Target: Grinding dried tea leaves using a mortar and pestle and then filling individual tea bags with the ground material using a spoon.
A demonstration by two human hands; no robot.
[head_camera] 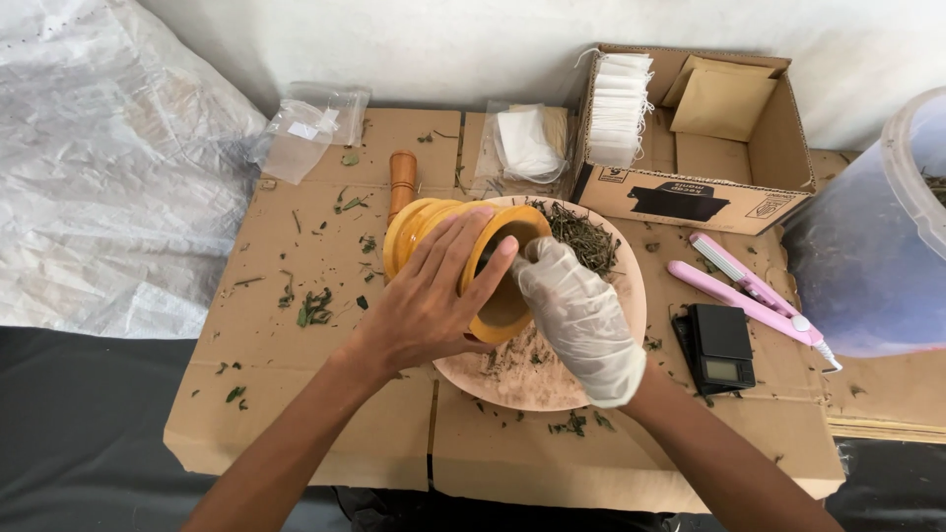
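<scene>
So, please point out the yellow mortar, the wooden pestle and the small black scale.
yellow mortar (414, 229), head view, outer wall.
wooden pestle (401, 182), head view, handle.
small black scale (721, 345), head view, top plate.

Wall (443, 39): pale, plain, evenly lit, running across twelve o'clock. Floor covering (79, 424): dark sheet at seven o'clock, with flattened brown cardboard (296, 414) laid over it at centre. Crumpled white woven sacking (99, 167) lies at ten o'clock.

Cardboard mat layout
Mortar (463, 266) lying tipped over plate (631, 296) at centre; box (690, 138) sitting upper right, scale (721, 345) right.
</scene>
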